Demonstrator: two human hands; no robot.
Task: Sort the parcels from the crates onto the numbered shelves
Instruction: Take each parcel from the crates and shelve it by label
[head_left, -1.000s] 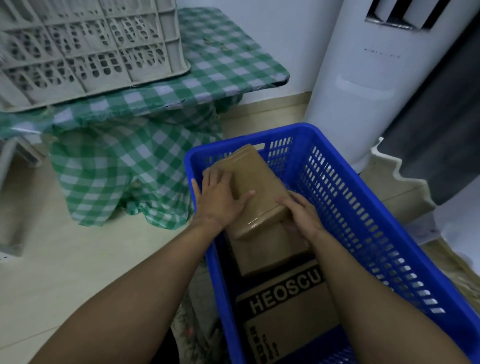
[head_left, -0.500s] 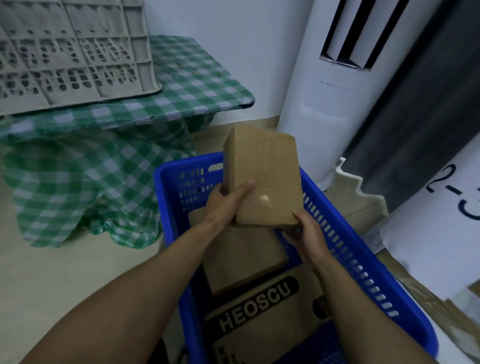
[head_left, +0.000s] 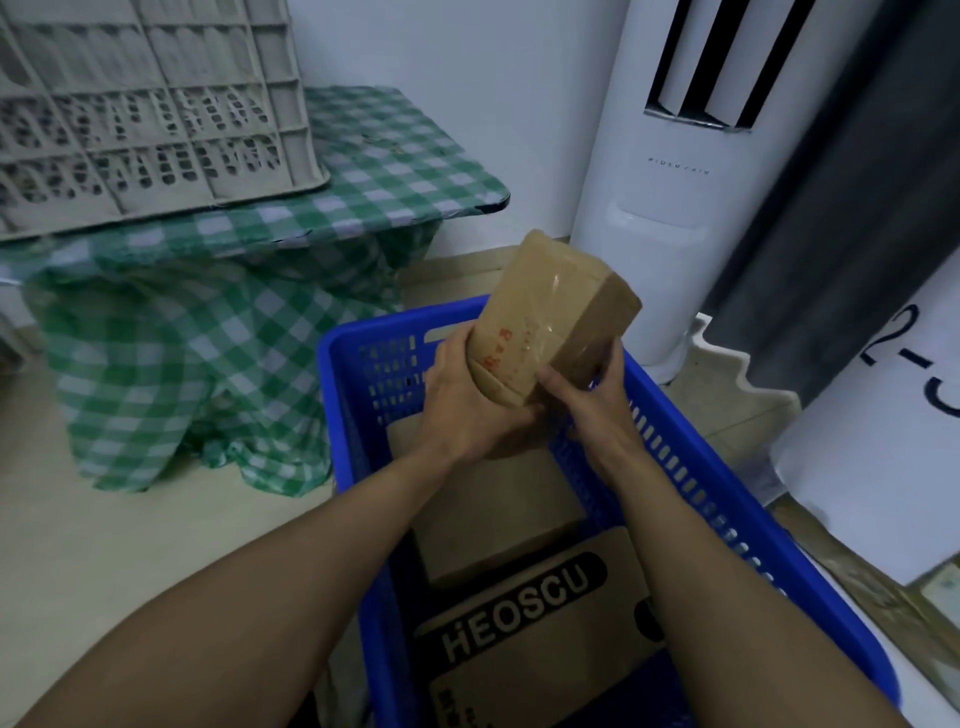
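Note:
A brown taped parcel (head_left: 550, 312) with red writing on its face is held tilted above the far end of the blue crate (head_left: 727, 519). My left hand (head_left: 462, 395) grips its lower left end. My right hand (head_left: 592, 400) grips its lower right edge. Inside the crate lie a plain brown parcel (head_left: 498, 514) and a cardboard box printed HEOSCU (head_left: 540, 623).
A grey plastic crate (head_left: 150, 114) sits on a table under a green checked cloth (head_left: 384, 171) at the left. A white tower air conditioner (head_left: 670, 197) stands behind the blue crate. At the right hang a dark curtain (head_left: 831, 218) and a white sheet marked 2-3 (head_left: 904, 415).
Both hands lifted the brown parcel out of the blue crate and turned it, so the face with red writing now shows. The view swung up and to the right.

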